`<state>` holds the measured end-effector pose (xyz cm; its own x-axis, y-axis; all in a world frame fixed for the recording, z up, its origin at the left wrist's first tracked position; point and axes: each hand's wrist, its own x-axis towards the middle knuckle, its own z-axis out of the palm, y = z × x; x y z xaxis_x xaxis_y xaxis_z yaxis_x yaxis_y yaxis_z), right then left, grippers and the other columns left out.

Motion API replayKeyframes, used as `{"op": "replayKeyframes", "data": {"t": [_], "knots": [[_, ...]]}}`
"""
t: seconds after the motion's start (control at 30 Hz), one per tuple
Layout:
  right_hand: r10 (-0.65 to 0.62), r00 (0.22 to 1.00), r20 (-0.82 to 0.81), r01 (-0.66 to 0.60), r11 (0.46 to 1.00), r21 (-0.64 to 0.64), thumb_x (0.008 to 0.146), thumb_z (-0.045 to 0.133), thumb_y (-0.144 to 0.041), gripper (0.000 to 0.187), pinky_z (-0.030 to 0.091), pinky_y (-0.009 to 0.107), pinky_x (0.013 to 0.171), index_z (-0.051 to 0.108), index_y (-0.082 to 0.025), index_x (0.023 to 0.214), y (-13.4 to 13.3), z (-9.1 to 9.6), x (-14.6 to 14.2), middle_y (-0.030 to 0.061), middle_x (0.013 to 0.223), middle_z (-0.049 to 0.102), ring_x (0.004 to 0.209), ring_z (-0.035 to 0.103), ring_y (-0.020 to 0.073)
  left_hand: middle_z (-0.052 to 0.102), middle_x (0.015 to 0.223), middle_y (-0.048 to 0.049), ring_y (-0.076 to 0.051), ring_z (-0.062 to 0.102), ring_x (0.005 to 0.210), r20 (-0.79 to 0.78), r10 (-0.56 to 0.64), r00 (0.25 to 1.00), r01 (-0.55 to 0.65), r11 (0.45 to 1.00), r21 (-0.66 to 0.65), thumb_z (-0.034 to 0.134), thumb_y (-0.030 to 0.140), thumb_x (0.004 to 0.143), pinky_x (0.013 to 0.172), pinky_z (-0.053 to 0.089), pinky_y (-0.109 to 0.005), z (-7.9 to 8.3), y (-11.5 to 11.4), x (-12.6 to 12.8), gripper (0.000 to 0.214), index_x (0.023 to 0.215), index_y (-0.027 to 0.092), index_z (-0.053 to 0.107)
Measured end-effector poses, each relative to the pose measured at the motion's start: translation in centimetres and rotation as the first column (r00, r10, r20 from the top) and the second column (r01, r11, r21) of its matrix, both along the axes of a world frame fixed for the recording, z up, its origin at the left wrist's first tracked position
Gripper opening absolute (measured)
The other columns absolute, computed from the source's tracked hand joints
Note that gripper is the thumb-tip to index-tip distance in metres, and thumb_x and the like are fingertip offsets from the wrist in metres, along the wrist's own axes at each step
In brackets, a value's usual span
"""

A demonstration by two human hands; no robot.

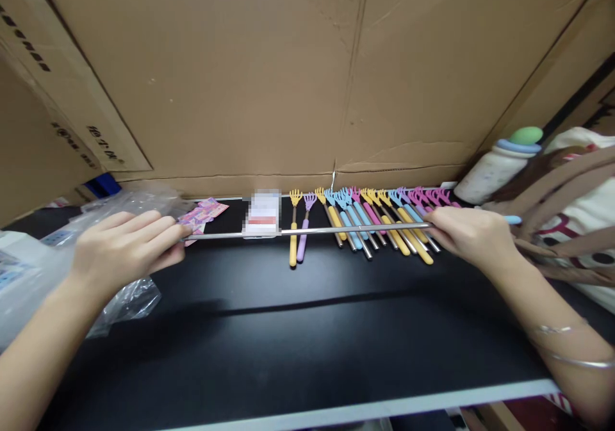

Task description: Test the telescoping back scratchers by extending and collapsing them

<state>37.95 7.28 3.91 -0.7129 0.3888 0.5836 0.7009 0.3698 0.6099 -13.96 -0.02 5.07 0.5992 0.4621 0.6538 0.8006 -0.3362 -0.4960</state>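
Note:
A telescopic back scratcher (pixel 312 230), drawn out long, spans level between my hands above the black table; its claw is hidden. My left hand (pixel 132 245) is closed round one end of its steel rod. At the other end my right hand (pixel 471 232) grips it, and a light-blue tip (pixel 513 219) pokes out beyond that fist. Behind the rod lie a yellow back scratcher (pixel 293 245) and a purple back scratcher (pixel 302 242), side by side. To their right several more back scratchers (pixel 379 216) in yellow, blue, pink and purple form a row, claws toward the cardboard.
Clear plastic bags (pixel 139 296) crumple at the left, near pink printed cards (pixel 211 208). A phone-like item with a blurred face (pixel 262 213) lies mid-table. On the right stand a white bottle (pixel 494 171) and a brown-strapped bag (pixel 571 207). Cardboard (pixel 269 85) walls the back.

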Motion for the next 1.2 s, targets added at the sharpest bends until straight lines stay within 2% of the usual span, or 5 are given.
{"op": "replayKeyframes", "data": {"t": [0.07, 0.2, 0.53, 1.0, 1.2], "knots": [[-0.046, 0.999, -0.024, 0.047, 0.998, 0.035, 0.086, 0.041, -0.034, 0.031, 0.025, 0.02, 0.05, 0.055, -0.019, 0.063, 0.3, 0.1, 1.5, -0.0005, 0.056, 0.057, 0.055, 0.049, 0.0104, 0.057, 0.06, 0.0016, -0.014, 0.049, 0.06, -0.184, 0.073, 0.98, -0.045, 0.987, 0.151, 0.052, 0.029, 0.082, 0.052, 0.03, -0.024, 0.2, -0.1, -1.4, 0.014, 0.071, 0.021, 0.056], [-0.166, 0.983, -0.078, 0.171, 0.984, 0.057, 0.084, 0.041, -0.036, 0.035, 0.024, 0.02, 0.048, 0.05, -0.018, 0.056, 0.9, 0.3, 4.0, 0.0002, 0.051, 0.053, 0.052, 0.047, 0.0107, 0.058, 0.062, -0.0001, -0.015, 0.05, 0.062, -0.223, 0.165, 0.961, -0.099, 0.955, 0.281, 0.053, 0.026, 0.081, 0.051, 0.031, -0.023, 0.4, -0.1, -3.6, 0.011, 0.073, 0.019, 0.056], [-0.253, 0.962, -0.104, 0.237, 0.96, -0.152, 0.084, 0.039, -0.038, 0.031, 0.026, 0.021, 0.052, 0.054, -0.018, 0.064, 0.8, 0.2, 3.4, 0.0024, 0.061, 0.059, 0.058, 0.05, 0.0118, 0.054, 0.058, 0.0011, -0.015, 0.048, 0.058, -0.21, 0.172, 0.962, -0.121, 0.964, 0.237, 0.053, 0.024, 0.076, 0.052, 0.032, -0.023, 0.2, 0.6, -3.7, 0.007, 0.072, 0.02, 0.054], [-0.335, 0.94, -0.055, 0.333, 0.941, -0.056, 0.088, 0.029, -0.043, 0.041, 0.025, 0.023, 0.052, 0.049, -0.019, 0.062, 0.8, 1.3, 4.7, 0.0045, 0.062, 0.055, 0.06, 0.047, 0.0135, 0.05, 0.057, 0.0014, -0.015, 0.046, 0.06, -0.28, 0.205, 0.938, -0.131, 0.956, 0.263, 0.05, 0.031, 0.082, 0.052, 0.029, -0.023, 0.4, 0.3, -3.4, 0.02, 0.065, 0.02, 0.049], [-0.314, 0.944, -0.097, 0.287, 0.932, -0.22, 0.085, 0.033, -0.042, 0.033, 0.029, 0.023, 0.052, 0.056, -0.02, 0.072, 1.7, -0.1, 5.1, 0.0036, 0.069, 0.062, 0.061, 0.053, 0.0148, 0.054, 0.06, 0.0008, -0.015, 0.05, 0.063, -0.222, 0.21, 0.952, -0.174, 0.97, 0.171, 0.047, 0.029, 0.082, 0.052, 0.029, -0.023, -0.4, 0.8, -4.0, 0.016, 0.07, 0.02, 0.053]]}}
